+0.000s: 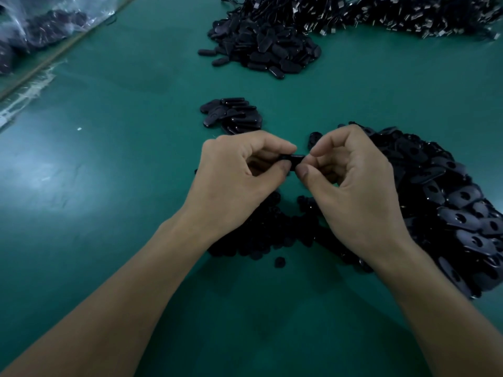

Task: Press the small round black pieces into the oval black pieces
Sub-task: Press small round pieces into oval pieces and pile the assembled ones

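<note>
Oval black piece held over the green worktop, pinched at its ends by the grips of left hand and right hand, small round black pieces heaped beneath the wrists, pile of oval pieces lying to the right.

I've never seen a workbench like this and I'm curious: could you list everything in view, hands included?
table: one, green, under everything.
plastic bag: one, clear, dark pieces inside, far left.
cords with metal ends: uncounted heap, black, far right.
far oval pieces: heap, black, far middle.
small oval pile: a handful, black, just beyond the hands.
holed oval pieces: large heap, black, right side.
small round pieces: heap, black, under the wrists.
held piece: one, black, between both hands.
left hand: fingers pinch the held piece.
right hand: fingers pinch its other end.
</note>
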A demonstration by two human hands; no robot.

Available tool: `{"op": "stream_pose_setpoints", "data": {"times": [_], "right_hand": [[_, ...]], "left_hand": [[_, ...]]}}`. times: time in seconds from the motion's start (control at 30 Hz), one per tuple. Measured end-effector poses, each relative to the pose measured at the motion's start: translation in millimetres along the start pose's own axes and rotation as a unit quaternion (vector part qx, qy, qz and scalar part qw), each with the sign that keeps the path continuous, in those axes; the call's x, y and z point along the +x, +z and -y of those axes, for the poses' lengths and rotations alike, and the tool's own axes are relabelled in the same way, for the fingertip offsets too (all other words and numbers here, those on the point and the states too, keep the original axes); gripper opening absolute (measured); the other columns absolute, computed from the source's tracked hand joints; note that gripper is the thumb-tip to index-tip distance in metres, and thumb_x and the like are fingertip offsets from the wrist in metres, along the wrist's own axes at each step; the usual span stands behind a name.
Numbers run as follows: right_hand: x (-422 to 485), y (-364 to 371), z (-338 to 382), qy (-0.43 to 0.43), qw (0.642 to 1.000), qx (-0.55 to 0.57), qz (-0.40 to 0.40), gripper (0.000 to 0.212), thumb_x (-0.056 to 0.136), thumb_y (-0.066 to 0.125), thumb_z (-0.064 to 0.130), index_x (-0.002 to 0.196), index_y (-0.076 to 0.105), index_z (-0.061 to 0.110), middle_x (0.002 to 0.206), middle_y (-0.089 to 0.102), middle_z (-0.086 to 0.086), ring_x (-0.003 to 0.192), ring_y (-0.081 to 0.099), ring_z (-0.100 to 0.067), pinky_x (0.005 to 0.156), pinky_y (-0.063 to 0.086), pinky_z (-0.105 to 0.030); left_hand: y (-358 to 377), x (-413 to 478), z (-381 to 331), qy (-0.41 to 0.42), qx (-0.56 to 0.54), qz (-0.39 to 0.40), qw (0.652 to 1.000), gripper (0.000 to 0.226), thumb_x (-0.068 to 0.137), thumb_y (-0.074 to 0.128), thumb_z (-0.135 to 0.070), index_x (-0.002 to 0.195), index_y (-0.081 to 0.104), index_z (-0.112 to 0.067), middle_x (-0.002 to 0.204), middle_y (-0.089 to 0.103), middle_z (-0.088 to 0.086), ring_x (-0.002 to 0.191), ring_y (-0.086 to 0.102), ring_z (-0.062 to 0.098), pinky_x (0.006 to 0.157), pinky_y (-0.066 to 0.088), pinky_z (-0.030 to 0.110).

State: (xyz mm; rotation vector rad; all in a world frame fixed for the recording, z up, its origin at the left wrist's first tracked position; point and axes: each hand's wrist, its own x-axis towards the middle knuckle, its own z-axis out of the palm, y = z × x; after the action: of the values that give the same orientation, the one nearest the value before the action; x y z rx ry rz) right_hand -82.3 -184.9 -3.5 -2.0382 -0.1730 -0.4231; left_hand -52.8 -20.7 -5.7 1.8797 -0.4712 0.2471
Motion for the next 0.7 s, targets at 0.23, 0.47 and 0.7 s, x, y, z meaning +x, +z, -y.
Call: {"op": "stream_pose_setpoints", "data": {"times": [0.23,0.47,0.7], "right_hand": [[-0.9,-0.8,1.7,0.005,1.000,-0.006,0.003,0.037,0.089,0.074,0.013,0.080,0.046,0.035,0.087,0.067,0.010,0.074,0.065,-0.009,0.064,0.055,-0.028],[-3.9,2.8,0.4,0.039,0.998,-0.024,-0.033,0.041,0.084,0.078,0.014,0.072,0.042,0.030,0.079,0.071,0.009,0.070,0.067,-0.013,0.062,0.055,-0.036],[-6.2,5.8,5.1,0.033,0.999,0.026,-0.028,0.037,0.087,0.076,0.013,0.069,0.052,0.033,0.076,0.073,0.000,0.070,0.072,-0.016,0.062,0.060,-0.045]], "left_hand": [[0.6,-0.4,1.1,0.007,0.008,0.009,1.000,0.025,0.086,0.075,-0.001,0.095,0.077,-0.024,0.082,0.076,-0.017,0.073,0.071,-0.004,0.069,0.051,0.010],[2.9,-2.6,2.6,0.009,0.034,0.020,0.999,0.017,0.086,0.076,-0.004,0.096,0.077,-0.018,0.084,0.077,-0.010,0.073,0.072,0.003,0.072,0.057,0.020],[0.6,-0.9,3.5,0.023,0.081,-0.004,0.996,0.016,0.085,0.075,-0.007,0.097,0.075,-0.018,0.081,0.074,-0.013,0.071,0.068,0.001,0.070,0.054,0.016]]}}
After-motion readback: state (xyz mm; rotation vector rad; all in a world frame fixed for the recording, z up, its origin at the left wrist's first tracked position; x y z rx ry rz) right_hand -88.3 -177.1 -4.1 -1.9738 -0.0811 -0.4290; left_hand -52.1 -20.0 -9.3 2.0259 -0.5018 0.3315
